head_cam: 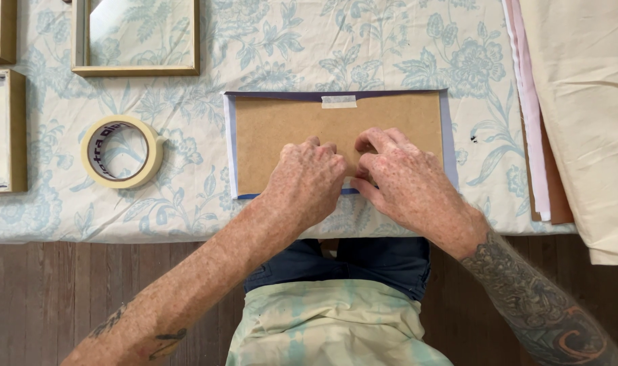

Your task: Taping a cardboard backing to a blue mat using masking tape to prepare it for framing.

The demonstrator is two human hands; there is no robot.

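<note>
Both hands, the left hand (307,177) and right hand (404,181), press side by side with fingers curled down on the near edge of a brown backing board (288,132) lying on the floral desk (390,54). The fingertips hide whatever they pinch there. A masking tape roll (122,151) lies left, and frames at the left edge are cut off.

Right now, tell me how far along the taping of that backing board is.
Done: a strip of tape already crosses the top edge of the brown backing board, which lies on a white sheet. In hand: the left hand and right hand press together at the bottom edge; what is under the fingers is hidden. Left: both short sides show no tape, and the tape roll sits beside the board.
</note>
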